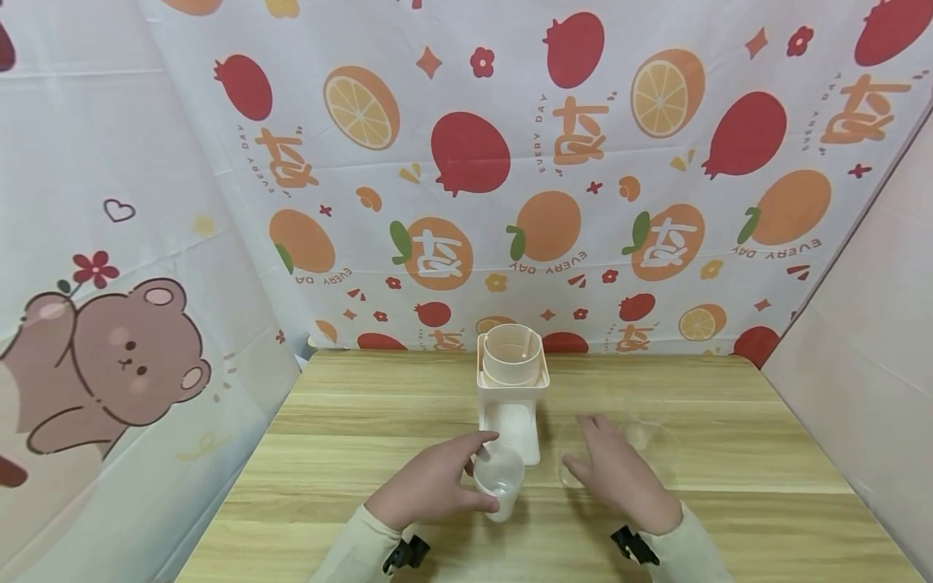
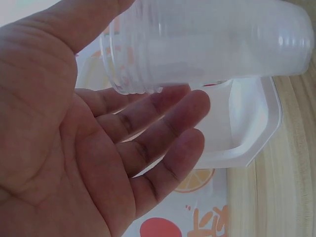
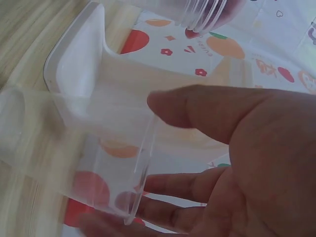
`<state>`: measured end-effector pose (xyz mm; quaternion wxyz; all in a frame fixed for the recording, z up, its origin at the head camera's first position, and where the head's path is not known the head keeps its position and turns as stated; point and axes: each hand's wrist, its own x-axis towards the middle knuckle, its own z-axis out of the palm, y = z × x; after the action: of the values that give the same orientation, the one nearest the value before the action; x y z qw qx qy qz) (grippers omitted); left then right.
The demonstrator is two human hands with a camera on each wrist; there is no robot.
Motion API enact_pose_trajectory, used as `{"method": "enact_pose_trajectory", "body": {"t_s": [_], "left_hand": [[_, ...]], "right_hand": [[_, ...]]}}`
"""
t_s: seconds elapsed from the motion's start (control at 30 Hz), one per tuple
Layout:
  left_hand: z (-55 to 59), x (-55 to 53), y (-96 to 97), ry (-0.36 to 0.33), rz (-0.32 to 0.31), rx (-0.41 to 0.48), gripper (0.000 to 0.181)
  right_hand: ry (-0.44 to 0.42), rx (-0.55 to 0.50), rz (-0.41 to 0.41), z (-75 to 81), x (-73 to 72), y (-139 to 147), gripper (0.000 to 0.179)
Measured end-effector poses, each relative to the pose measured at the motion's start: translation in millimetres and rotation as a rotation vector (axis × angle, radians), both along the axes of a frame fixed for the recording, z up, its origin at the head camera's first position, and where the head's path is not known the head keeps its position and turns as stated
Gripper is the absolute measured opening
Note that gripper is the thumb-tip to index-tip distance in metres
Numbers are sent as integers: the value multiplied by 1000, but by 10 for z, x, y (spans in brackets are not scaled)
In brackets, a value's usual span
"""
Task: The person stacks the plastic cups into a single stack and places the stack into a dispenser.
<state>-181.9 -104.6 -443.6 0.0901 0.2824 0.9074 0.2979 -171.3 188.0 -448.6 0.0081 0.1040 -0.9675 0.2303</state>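
Observation:
My left hand (image 1: 437, 483) holds a stack of clear plastic cups (image 1: 503, 478) between thumb and index finger. Several nested rims of the stack (image 2: 207, 39) show in the left wrist view, where the other fingers lie loosely beneath. My right hand (image 1: 615, 470) curves around a single clear plastic cup (image 3: 98, 148), thumb at its rim and fingers on the far side. That cup's base is down by the wooden table. Between and beyond the hands stands a cream plastic stand (image 1: 513, 394) with a round cylinder (image 1: 513, 364) on top.
Another clear cup shape (image 1: 652, 445) shows faintly right of my right hand. The wooden table (image 1: 379, 405) meets a fruit-printed cloth (image 1: 474, 243) at the back. More cloth hangs at both sides, the left one with a printed bear (image 1: 134, 348).

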Motion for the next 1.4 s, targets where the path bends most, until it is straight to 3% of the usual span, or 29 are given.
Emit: {"method": "enact_pose_trajectory", "body": {"t_s": [0.47,0.83,1.13,1.4], "left_hand": [[-22,-14,1,24,-9,-4,85],[-56,-1,4,55,2,0,98],[-33,6,9,112,5,-14,82],[-32,11,26,101,-1,-15,76]], "right_hand": [[-40,-4,9,43,68,-47,71],[-31,-10,35,74,120,-97,69],[-20,10,41,82,117,-95,70],[-18,20,50,70,110,-84,71]]}}
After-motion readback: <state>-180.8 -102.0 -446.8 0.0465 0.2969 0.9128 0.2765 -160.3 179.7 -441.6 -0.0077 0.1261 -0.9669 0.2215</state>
